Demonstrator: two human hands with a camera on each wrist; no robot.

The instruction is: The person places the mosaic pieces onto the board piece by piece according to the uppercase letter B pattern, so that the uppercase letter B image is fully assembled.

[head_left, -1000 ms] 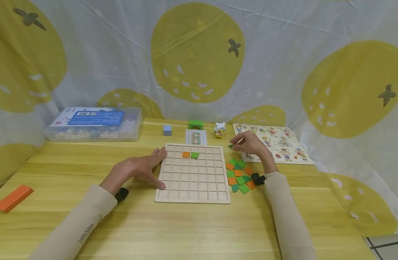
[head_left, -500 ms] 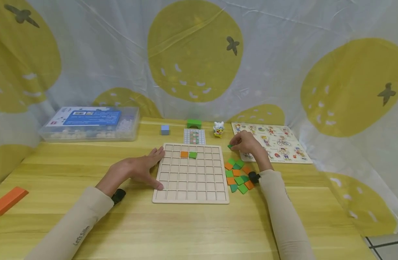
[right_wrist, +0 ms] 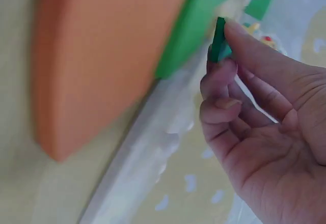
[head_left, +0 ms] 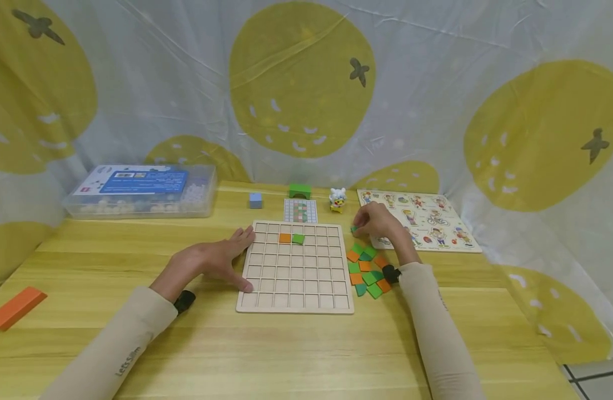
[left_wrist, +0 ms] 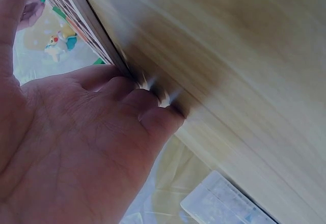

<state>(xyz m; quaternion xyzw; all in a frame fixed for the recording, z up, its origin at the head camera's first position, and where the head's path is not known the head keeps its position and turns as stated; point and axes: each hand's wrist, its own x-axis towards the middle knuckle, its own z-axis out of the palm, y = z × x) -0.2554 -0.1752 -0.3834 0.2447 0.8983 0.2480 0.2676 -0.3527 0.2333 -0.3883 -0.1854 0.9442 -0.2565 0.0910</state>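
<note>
Across the counter [head_left: 286, 355], a clear plastic box [head_left: 200, 206] holds pale, bead-like pieces [head_left: 123, 208]. A wooden grid board [head_left: 296, 271] carries an orange tile [head_left: 284, 238] and a green tile [head_left: 298, 239] in neighbouring cells; the left hand [head_left: 216, 258], fingers spread wide, touches its left edge. Near the board's far right corner, the right hand [head_left: 377, 220] pinches a thin dark-green tile [right_wrist: 218, 39], its long edge nearly upright in the right wrist view.

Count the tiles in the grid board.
2: an orange square tile and a green square tile to its right, near the far edge of the wooden grid board.
</note>
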